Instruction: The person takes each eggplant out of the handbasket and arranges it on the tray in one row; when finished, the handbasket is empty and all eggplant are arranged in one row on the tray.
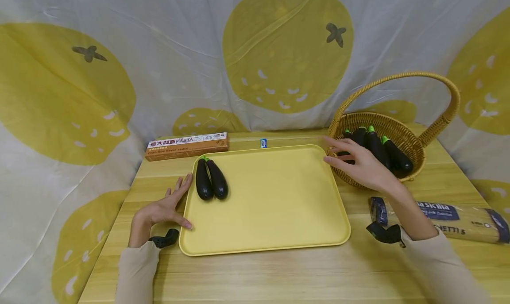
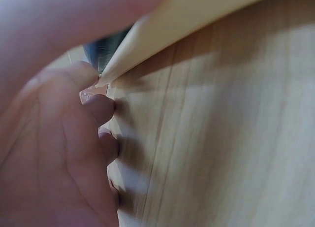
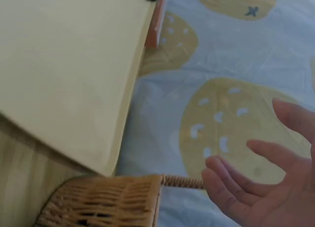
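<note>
Two dark eggplants [image 1: 210, 180] lie side by side at the left of a yellow tray [image 1: 275, 198]. My left hand [image 1: 165, 209] rests at the tray's left edge, fingers spread, thumb at the rim; the left wrist view shows its fingertips [image 2: 101, 109] by the tray's side, close over the wood. At the tray's far right corner, my right hand [image 1: 364, 162] is in the air with fingers extended and nothing in them. It overlaps a wicker basket [image 1: 418, 162] in the head view, partly hiding several eggplants [image 1: 376, 147] inside. The right wrist view shows the basket [image 3: 108, 197] below that hand.
A pasta box [image 1: 187, 146] stands behind the tray at the left. A small blue packet [image 1: 263, 143] lies at the tray's far edge. On the right, a spaghetti bag [image 1: 462, 222] lies partly behind my right forearm. A patterned cloth [image 1: 179, 51] hangs behind the table.
</note>
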Tool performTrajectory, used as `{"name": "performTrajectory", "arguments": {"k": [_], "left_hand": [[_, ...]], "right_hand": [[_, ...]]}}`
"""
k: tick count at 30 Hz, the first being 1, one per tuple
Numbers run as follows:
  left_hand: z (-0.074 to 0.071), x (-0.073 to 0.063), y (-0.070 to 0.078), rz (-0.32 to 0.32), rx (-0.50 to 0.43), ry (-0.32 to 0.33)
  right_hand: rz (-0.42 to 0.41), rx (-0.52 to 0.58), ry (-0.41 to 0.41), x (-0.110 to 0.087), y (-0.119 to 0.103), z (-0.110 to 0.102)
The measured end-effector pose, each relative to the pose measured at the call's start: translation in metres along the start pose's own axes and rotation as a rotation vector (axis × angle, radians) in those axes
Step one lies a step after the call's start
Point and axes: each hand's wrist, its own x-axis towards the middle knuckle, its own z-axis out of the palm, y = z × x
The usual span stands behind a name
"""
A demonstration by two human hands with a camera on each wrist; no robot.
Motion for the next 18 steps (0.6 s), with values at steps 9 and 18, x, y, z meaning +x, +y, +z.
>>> {"name": "performTrajectory", "arguments": {"k": [9,18], "left_hand": [[0.001,-0.001,0.002,0.002,-0.004,-0.007],[0.001,0.000,0.003,-0.004,0.004,-0.004]], "right_hand": [[0.063,-0.061,0.071,-0.023,0.027,-0.029],[0.143,-0.077,0.165,-0.037,0.064,-0.050]]}}
